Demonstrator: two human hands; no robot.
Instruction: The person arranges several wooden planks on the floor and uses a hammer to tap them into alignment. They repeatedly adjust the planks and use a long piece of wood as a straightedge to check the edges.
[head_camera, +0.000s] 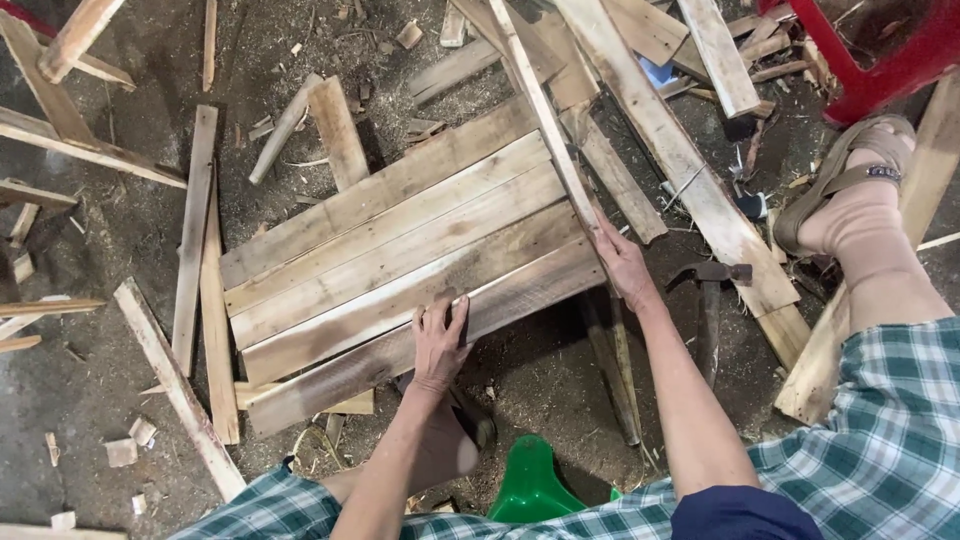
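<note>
Plank panel (400, 260) under left hand (440, 345); right hand (622, 265) apparently gripping slat (545, 120).

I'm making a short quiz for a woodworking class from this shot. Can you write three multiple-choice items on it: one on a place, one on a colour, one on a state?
1. Where does the hammer lie?
A. On the plank panel
B. On the ground right of the right hand
C. On the red chair

2. What colour is the stool between the person's legs?
A. Green
B. Blue
C. Yellow

3. What is the left hand doing?
A. Gripping the hammer
B. Hanging in the air
C. Pressing flat on the plank panel

Key: 1 B, the hammer lies on the dirt just beyond the right hand, which rests on the thin slat. 2 A, the plastic seat is bright green. 3 C, its palm and spread fingers lie on a plank near the panel's near edge.
</note>
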